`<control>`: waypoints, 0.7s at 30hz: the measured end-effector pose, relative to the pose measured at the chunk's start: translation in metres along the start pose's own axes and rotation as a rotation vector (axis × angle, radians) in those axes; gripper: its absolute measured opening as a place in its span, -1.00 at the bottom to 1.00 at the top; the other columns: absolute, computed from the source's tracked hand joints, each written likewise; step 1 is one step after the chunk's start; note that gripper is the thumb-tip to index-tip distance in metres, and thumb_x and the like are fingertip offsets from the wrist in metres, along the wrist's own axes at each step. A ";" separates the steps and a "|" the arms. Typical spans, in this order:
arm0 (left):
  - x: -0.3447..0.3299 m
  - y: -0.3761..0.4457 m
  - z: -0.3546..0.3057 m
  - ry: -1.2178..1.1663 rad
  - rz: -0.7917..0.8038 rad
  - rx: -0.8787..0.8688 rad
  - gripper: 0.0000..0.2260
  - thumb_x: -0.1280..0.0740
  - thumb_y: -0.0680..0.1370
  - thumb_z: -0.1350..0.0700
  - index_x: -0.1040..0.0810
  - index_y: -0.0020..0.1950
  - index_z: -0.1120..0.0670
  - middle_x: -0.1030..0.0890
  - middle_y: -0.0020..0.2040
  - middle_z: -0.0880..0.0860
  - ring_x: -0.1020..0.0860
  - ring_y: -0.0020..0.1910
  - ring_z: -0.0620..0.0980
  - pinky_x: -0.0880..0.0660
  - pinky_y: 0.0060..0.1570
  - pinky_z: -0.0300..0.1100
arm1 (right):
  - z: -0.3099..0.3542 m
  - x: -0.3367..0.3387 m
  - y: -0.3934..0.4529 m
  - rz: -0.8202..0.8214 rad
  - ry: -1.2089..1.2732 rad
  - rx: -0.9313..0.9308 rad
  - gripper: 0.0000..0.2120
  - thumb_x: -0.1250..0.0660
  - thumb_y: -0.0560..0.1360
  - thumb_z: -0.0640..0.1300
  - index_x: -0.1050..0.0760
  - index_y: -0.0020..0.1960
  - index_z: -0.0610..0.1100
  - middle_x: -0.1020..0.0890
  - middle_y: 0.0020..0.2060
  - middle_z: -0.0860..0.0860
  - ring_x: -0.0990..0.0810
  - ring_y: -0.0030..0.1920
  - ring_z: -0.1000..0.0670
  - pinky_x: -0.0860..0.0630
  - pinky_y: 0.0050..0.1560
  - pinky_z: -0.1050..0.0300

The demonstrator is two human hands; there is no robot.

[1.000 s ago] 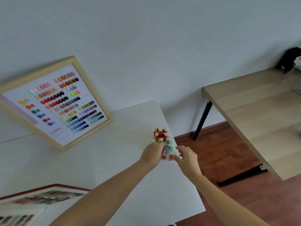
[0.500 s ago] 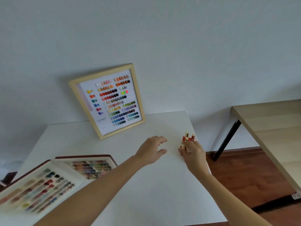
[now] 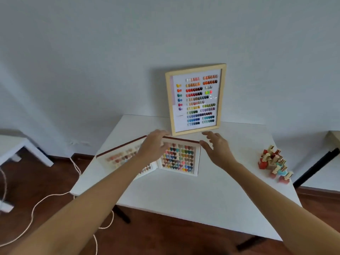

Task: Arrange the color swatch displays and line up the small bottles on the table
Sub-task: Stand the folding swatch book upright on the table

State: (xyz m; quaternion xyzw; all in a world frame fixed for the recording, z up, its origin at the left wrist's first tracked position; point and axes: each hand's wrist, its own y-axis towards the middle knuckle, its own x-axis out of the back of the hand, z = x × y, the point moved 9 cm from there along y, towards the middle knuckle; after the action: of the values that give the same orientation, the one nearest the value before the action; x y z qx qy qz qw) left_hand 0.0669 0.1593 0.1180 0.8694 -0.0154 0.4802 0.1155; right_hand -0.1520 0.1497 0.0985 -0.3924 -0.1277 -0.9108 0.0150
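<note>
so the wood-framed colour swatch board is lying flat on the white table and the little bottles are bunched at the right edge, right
Not quite. In the head view the wood-framed colour swatch board is not lying flat: it stands upright at the back of the white table, against the wall. The rest holds: the little bottles are bunched near the table's right edge.

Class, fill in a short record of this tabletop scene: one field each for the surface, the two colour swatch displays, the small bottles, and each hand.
surface: white table
framed swatch display: upright, leaning against the wall at the table's back
open swatch book: lies open on the table in front of the frame
small bottles: clustered near the table's right edge, not in a line
left hand: over the book's top edge, contact unclear
right hand: open, at the book's top right corner
</note>
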 end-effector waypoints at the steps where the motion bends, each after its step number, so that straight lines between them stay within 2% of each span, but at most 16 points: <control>1: 0.011 -0.008 0.016 0.040 -0.016 0.019 -0.65 -0.35 0.53 0.12 -0.46 0.32 0.09 -0.53 0.25 0.10 -0.48 0.24 0.08 -0.41 0.26 -0.06 | 0.009 -0.009 0.001 0.027 -0.017 0.005 -0.62 -0.26 0.55 -0.01 -0.37 0.32 -0.11 -0.52 0.20 -0.20 -0.53 0.15 -0.19 -0.49 0.19 -0.09; 6: 0.057 -0.046 0.090 0.221 -0.069 0.166 -0.53 -0.35 0.54 0.13 -0.33 0.43 0.08 -0.42 0.40 0.11 -0.36 0.39 0.12 -0.30 0.41 0.03 | 0.032 -0.044 0.005 0.152 -0.110 -0.022 -0.57 -0.28 0.55 -0.04 -0.33 0.37 -0.12 -0.51 0.23 -0.22 -0.49 0.21 -0.22 -0.42 0.22 -0.06; 9: 0.065 -0.059 0.126 0.313 0.007 0.247 -0.51 -0.31 0.55 0.12 -0.27 0.46 0.07 -0.40 0.42 0.12 -0.35 0.40 0.14 -0.24 0.42 0.14 | 0.038 -0.055 0.010 0.181 -0.160 0.002 -0.65 -0.30 0.54 -0.10 -0.42 0.29 -0.16 -0.58 0.15 -0.18 -0.58 0.01 -0.15 -0.45 -0.02 0.16; 11: 0.067 -0.065 0.142 0.351 0.047 0.282 -0.54 -0.27 0.56 0.12 -0.26 0.45 0.06 -0.46 0.36 0.13 -0.41 0.34 0.15 -0.25 0.39 0.16 | 0.038 -0.059 0.015 0.187 -0.175 0.017 -0.76 -0.31 0.52 -0.15 -0.49 0.18 -0.17 -0.64 0.02 -0.14 -0.57 -0.20 -0.06 -0.39 -0.26 0.34; 12: 0.067 -0.067 0.147 0.361 0.058 0.287 -0.57 -0.24 0.57 0.12 -0.28 0.44 0.05 -0.49 0.33 0.12 -0.44 0.31 0.15 -0.25 0.39 0.18 | 0.037 -0.060 0.018 0.189 -0.182 0.015 -0.81 -0.31 0.52 -0.16 -0.51 0.12 -0.17 -0.66 -0.04 -0.13 -0.55 -0.28 -0.02 -0.34 -0.34 0.38; 15: 0.066 -0.068 0.155 0.367 0.056 0.268 -0.70 -0.19 0.59 0.13 -0.37 0.33 0.04 -0.59 0.19 0.07 -0.53 0.20 0.10 -0.27 0.37 0.18 | 0.033 -0.063 0.028 0.201 -0.249 0.022 -0.87 -0.30 0.53 -0.12 -0.54 0.00 -0.16 -0.67 -0.15 -0.11 -0.57 -0.32 -0.04 -0.41 -0.33 0.23; 17: 0.068 -0.064 0.157 0.336 0.027 0.243 -0.78 -0.18 0.60 0.13 -0.43 0.24 0.06 -0.64 0.08 0.07 -0.59 0.08 0.11 -0.39 0.26 0.07 | 0.031 -0.068 0.035 0.248 -0.281 0.052 -0.85 -0.30 0.53 -0.06 -0.54 -0.01 -0.14 -0.66 -0.21 -0.06 -0.59 -0.31 -0.05 -0.47 -0.27 0.16; 19: 0.069 -0.060 0.157 0.297 0.031 0.223 -0.82 -0.19 0.61 0.10 -0.45 0.17 0.10 -0.66 0.01 0.10 -0.62 -0.04 0.12 -0.50 0.01 -0.07 | 0.033 -0.075 0.040 0.318 -0.260 0.101 -0.85 -0.30 0.53 -0.03 -0.53 -0.02 -0.10 -0.63 -0.24 0.01 -0.61 -0.30 -0.02 -0.51 -0.28 0.16; 21: 0.065 -0.055 0.158 0.299 0.063 0.210 -0.83 -0.18 0.62 0.06 -0.44 0.15 0.10 -0.66 -0.01 0.10 -0.63 -0.12 0.10 -0.56 -0.10 -0.09 | 0.034 -0.080 0.044 0.348 -0.255 0.163 -0.88 -0.29 0.53 -0.02 -0.51 -0.05 -0.06 -0.65 -0.24 0.02 -0.63 -0.31 -0.01 -0.53 -0.28 0.17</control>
State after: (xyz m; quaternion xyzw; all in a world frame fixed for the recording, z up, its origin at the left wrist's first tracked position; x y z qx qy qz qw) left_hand 0.2407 0.1842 0.0819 0.7947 0.0248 0.6064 0.0102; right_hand -0.0669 0.1092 0.0734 -0.5180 -0.1323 -0.8241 0.1872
